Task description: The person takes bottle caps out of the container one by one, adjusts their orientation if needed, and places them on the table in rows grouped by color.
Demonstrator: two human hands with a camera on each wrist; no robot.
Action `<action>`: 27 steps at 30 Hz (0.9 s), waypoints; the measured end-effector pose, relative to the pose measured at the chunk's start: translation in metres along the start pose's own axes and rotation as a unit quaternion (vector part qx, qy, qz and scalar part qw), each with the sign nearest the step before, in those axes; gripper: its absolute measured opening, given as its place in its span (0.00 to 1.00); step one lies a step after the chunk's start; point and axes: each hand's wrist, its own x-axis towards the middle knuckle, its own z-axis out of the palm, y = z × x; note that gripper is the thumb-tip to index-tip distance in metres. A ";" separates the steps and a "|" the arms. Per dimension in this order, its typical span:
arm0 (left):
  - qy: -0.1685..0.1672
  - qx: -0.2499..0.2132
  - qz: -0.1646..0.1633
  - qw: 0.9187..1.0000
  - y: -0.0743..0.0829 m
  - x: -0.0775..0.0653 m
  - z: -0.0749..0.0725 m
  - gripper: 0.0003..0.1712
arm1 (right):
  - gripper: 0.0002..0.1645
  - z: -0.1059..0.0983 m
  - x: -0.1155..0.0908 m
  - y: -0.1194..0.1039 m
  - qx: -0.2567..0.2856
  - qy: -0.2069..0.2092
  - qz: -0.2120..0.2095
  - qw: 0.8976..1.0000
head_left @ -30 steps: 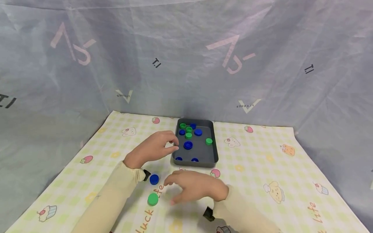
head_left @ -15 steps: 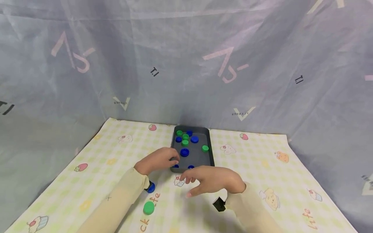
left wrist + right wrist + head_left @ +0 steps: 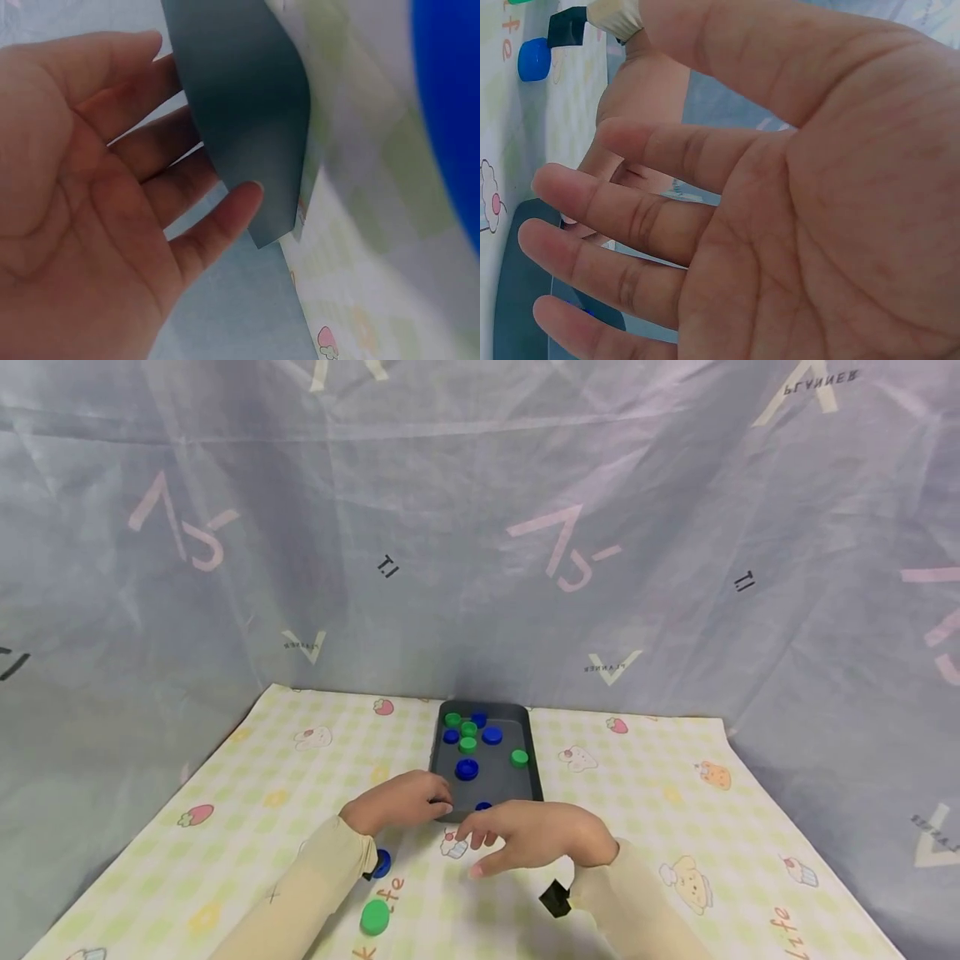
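At 1 tray [image 3: 497, 781], 2 hands [image 3: 397, 800] [image 3: 534, 833], 4 green caps [image 3: 468, 745]

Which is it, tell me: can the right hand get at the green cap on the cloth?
Likely yes: the right hand is empty, and only cloth shows between it and the green cap, with the left sleeve beyond.

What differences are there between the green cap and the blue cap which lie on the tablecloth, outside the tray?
In the head view, the green cap is fully visible, while the blue cap is partly hidden beside the left cuff. The green cap lies closer to the person; the blue cap lies closer to the tray. Besides their different colours, both are round and lie on the tablecloth.
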 end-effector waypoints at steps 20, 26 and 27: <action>0.027 0.026 0.002 0.999 0.006 -0.002 0.004 0.09 | 0.22 0.002 0.002 -0.001 0.009 -0.004 0.010 1.000; 0.021 -0.003 -0.017 1.000 0.009 -0.002 0.002 0.11 | 0.22 0.003 0.003 -0.002 0.011 -0.003 0.014 1.000; 0.018 -0.007 -0.022 1.000 0.010 -0.001 0.002 0.12 | 0.22 0.003 0.003 -0.002 0.011 -0.004 0.015 1.000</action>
